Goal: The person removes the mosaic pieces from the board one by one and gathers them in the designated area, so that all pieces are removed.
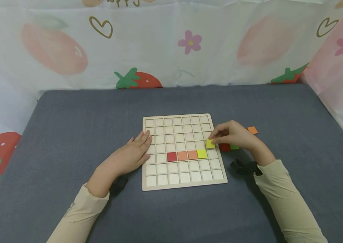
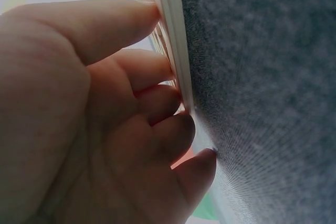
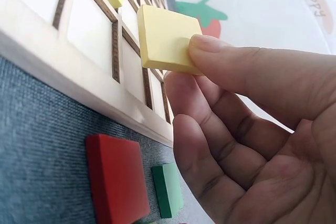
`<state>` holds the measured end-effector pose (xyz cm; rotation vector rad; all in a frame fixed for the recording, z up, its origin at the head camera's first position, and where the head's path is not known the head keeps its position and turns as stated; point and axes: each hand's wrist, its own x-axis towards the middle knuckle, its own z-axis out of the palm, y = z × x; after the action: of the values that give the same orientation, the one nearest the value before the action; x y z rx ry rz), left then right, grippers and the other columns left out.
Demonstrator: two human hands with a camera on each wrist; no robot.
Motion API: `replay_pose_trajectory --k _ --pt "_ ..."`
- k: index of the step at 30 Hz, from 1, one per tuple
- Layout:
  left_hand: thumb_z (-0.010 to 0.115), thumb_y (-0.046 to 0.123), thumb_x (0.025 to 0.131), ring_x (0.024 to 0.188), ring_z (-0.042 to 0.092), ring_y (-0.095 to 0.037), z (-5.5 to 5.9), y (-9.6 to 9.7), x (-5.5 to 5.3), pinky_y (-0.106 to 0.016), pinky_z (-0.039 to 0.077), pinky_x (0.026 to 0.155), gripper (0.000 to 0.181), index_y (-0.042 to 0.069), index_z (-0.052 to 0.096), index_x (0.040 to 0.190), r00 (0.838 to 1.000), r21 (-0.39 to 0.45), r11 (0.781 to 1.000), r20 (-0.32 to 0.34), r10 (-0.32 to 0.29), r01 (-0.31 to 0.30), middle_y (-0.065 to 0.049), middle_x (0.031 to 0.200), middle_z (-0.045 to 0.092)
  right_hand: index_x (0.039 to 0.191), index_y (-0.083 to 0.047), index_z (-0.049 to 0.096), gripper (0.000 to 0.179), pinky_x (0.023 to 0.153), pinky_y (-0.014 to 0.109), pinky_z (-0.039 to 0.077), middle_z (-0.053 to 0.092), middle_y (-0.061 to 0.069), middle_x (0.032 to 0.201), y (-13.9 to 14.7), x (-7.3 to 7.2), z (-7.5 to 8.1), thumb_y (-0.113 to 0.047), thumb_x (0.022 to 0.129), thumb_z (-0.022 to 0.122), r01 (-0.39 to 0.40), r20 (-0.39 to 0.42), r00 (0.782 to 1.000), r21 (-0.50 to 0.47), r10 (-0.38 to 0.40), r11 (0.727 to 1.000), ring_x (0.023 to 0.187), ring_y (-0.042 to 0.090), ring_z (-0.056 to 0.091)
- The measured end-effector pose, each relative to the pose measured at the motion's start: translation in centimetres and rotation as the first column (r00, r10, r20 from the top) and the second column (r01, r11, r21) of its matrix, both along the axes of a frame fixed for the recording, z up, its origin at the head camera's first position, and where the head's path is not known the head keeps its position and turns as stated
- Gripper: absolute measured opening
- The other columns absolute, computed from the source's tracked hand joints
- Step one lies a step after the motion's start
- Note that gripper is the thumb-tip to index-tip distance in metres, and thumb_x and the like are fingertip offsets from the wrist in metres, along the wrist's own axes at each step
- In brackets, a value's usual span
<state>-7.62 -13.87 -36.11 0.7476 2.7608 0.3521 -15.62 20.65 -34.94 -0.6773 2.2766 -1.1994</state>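
Note:
A square wooden grid board (image 1: 185, 185) lies on the grey cloth. One row of its cells holds a red tile (image 1: 172, 157), two salmon-orange tiles (image 1: 187, 155) and a yellow tile (image 1: 202, 154). My right hand (image 1: 235, 135) pinches another yellow tile (image 3: 167, 38) between thumb and fingers, over the board's right columns. In the right wrist view that tile is tilted and raised above the cells. My left hand (image 1: 130, 153) rests on the board's left edge with its fingers extended; in the left wrist view the fingertips (image 2: 147, 17) touch the rim.
Right of the board, partly behind my right hand, lie a red tile (image 3: 118, 177) and a green tile (image 3: 168, 190). Farther back is an orange tile (image 1: 252, 130). A printed curtain (image 1: 165, 44) hangs behind the table (image 1: 92, 104).

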Motion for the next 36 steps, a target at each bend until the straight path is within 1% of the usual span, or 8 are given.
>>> replay_pose_trajectory --k 4,9,13,18,21,27,32,36 --pt "0.048 0.020 0.099 0.141 0.012 -0.035 0.0 0.0 0.1 -0.054 0.020 0.109 0.058 -0.008 0.026 0.145 1.000 0.004 1.000 0.016 0.003 -0.003 -0.023 0.153 0.015 0.094 -0.001 0.072 0.010 0.071 0.030 0.052 0.070 0.009 0.091 0.2 0.1 0.0 -0.001 0.084 0.068 0.014 -0.006 1.000 0.009 -0.014 1.000 0.080 0.017 0.065" --pt "0.047 0.020 0.100 0.142 0.011 -0.035 0.0 0.0 0.1 -0.054 0.020 0.110 0.059 -0.006 0.023 0.147 1.000 0.005 1.000 0.019 0.007 -0.007 -0.022 0.154 0.013 0.094 0.000 0.072 0.010 0.071 0.030 0.052 0.070 0.010 0.093 0.5 0.1 0.1 -0.003 0.084 0.069 0.027 -0.005 1.000 0.001 -0.027 1.000 0.081 0.017 0.064" --pt "0.047 0.020 0.100 0.142 0.012 -0.035 0.0 0.0 0.1 -0.055 0.020 0.109 0.058 -0.006 0.025 0.146 1.000 0.008 1.000 0.009 0.003 -0.003 -0.022 0.154 0.014 0.094 0.000 0.072 0.011 0.072 0.030 0.052 0.070 0.011 0.094 0.8 0.1 0.0 -0.003 0.084 0.069 0.025 -0.010 1.000 -0.015 -0.026 1.000 0.081 0.015 0.064" --pt "0.048 0.020 0.099 0.141 0.014 -0.035 0.0 0.0 0.1 -0.054 0.020 0.110 0.057 -0.006 0.027 0.146 1.000 0.005 1.000 0.000 -0.002 0.002 -0.022 0.153 0.016 0.096 0.001 0.071 0.013 0.072 0.029 0.053 0.069 0.012 0.094 1.2 0.1 0.2 -0.004 0.084 0.069 0.036 0.008 0.999 -0.031 -0.036 0.999 0.081 0.015 0.065" --pt "0.049 0.020 0.099 0.141 0.014 -0.035 0.1 0.0 0.1 -0.053 0.020 0.110 0.057 -0.006 0.027 0.145 1.000 0.000 1.000 -0.004 -0.004 0.004 -0.023 0.153 0.017 0.097 0.002 0.071 0.013 0.071 0.030 0.053 0.069 0.012 0.093 1.5 0.2 0.3 -0.004 0.085 0.068 0.046 0.013 0.999 -0.024 -0.045 0.999 0.081 0.016 0.066" --pt "0.049 0.020 0.099 0.141 0.016 -0.035 0.2 0.1 0.1 -0.051 0.020 0.111 0.056 -0.006 0.029 0.145 1.000 -0.017 1.000 -0.013 -0.010 0.010 -0.023 0.152 0.019 0.097 0.001 0.071 0.013 0.073 0.032 0.053 0.069 0.011 0.093 2.0 0.3 0.5 -0.005 0.087 0.067 0.062 -0.008 0.998 0.003 -0.062 0.998 0.082 0.017 0.065" --pt "0.050 0.020 0.099 0.140 0.017 -0.036 0.2 0.1 0.0 -0.051 0.021 0.110 0.056 -0.006 0.031 0.144 1.000 -0.027 0.999 -0.019 -0.019 0.018 -0.023 0.152 0.020 0.097 0.001 0.071 0.013 0.074 0.033 0.054 0.069 0.011 0.095 2.7 0.2 0.5 -0.005 0.086 0.067 0.069 -0.009 0.998 -0.007 -0.069 0.998 0.083 0.018 0.065" --pt "0.050 0.022 0.098 0.141 0.016 -0.036 0.2 0.1 0.0 -0.051 0.020 0.110 0.057 -0.006 0.030 0.144 1.000 -0.023 1.000 -0.009 -0.015 0.015 -0.023 0.152 0.019 0.098 0.000 0.071 0.014 0.074 0.033 0.054 0.069 0.012 0.096 3.2 0.2 0.5 -0.006 0.086 0.068 0.078 -0.007 0.997 -0.012 -0.078 0.997 0.083 0.018 0.065"
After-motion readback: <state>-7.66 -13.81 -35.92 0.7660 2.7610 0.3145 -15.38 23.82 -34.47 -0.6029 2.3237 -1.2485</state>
